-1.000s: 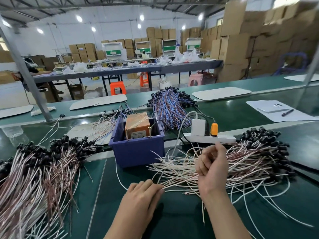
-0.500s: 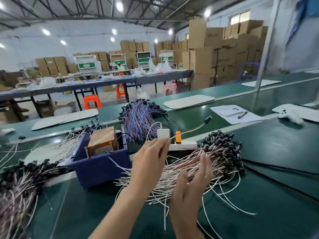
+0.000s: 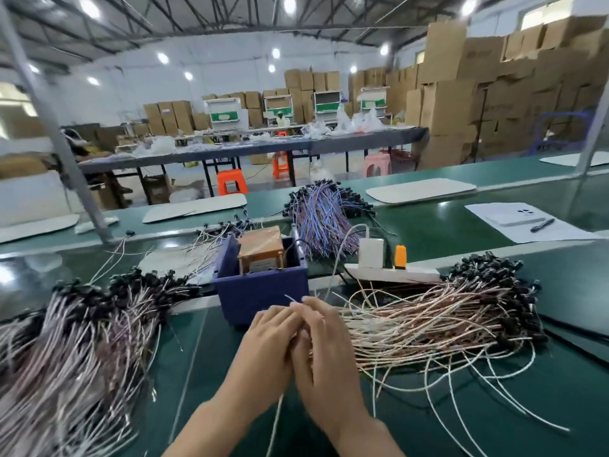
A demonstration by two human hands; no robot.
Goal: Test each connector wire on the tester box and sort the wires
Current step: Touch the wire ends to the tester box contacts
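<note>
My left hand (image 3: 267, 344) and my right hand (image 3: 323, 354) are pressed together just in front of the blue bin (image 3: 260, 291). Between their fingertips they pinch one thin white connector wire (image 3: 276, 420). Its bare ends poke out above the fingers, and the rest trails down between my forearms. The brown tester box (image 3: 260, 249) sits inside the bin. A large pile of pinkish wires with black connectors (image 3: 428, 318) lies right of my hands. A second big pile (image 3: 66, 341) lies on the left.
Behind the bin lies a bundle of blue and purple wires (image 3: 323, 219). A white power strip (image 3: 395, 275) with a white adapter and an orange plug sits to the right of the bin. Papers and a pen (image 3: 527, 222) lie far right. A metal post (image 3: 66, 153) stands on the left.
My hands have come down and together in front of the blue bin, with the wire drawn out of the right pile. The camera has swung back to the left.
</note>
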